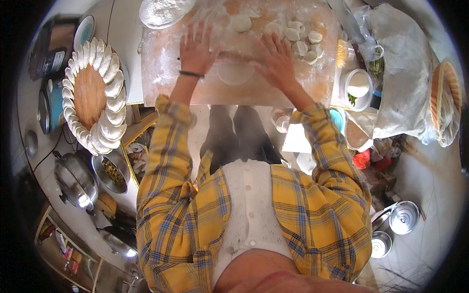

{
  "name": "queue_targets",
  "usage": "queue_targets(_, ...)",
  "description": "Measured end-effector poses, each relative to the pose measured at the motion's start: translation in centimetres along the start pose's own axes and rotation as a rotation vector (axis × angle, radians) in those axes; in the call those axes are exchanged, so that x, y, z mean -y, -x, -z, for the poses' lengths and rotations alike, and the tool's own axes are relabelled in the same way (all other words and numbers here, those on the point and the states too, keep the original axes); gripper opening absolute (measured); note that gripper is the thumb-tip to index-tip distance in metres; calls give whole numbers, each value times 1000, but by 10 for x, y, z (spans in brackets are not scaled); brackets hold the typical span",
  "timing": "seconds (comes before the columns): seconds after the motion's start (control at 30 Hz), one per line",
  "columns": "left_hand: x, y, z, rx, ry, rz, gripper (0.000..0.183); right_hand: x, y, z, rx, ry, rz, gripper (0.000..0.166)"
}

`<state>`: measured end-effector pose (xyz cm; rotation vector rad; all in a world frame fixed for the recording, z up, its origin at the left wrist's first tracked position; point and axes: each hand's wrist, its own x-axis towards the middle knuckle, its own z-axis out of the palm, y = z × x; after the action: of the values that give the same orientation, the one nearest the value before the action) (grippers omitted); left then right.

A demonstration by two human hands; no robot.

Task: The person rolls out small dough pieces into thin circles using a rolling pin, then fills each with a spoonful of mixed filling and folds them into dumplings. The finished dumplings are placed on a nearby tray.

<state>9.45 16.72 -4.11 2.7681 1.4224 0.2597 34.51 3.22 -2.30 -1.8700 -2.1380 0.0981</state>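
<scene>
My left hand [196, 49] lies palm down, fingers spread, over the left part of a rolling pin [236, 56] on the floured wooden board [161, 88]. Over the pin's right part is my right hand [274, 60], also flat and slightly blurred. Just below the pin, between my hands, lies a thin round dough wrapper [235, 73]. Another flat dough round [241, 23] sits further up. Several small dough pieces [300, 48] are grouped to the right of my right hand. At the board's top left rests a large floured dough mass [165, 13].
On the left stands a round wooden tray [89, 99] ringed with folded dumplings, near a steel pot [77, 179] and a bowl of chopped filling [113, 174]. Right of the board are a clear plastic tub [356, 89], a large plastic bag [403, 73] and a knife blade [346, 22].
</scene>
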Motion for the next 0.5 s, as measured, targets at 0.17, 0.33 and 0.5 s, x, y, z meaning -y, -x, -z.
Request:
queue_targets(0.17, -21, 102, 23, 97, 76, -4, 76, 11, 66, 18, 143, -53, 125, 72)
queue_targets(0.33, 2, 8, 8, 20, -14, 28, 82, -3, -3, 3, -8, 41, 45, 76)
queue_targets(0.5, -22, 120, 26, 92, 100, 16, 83, 7, 65, 19, 207, 0, 144, 77)
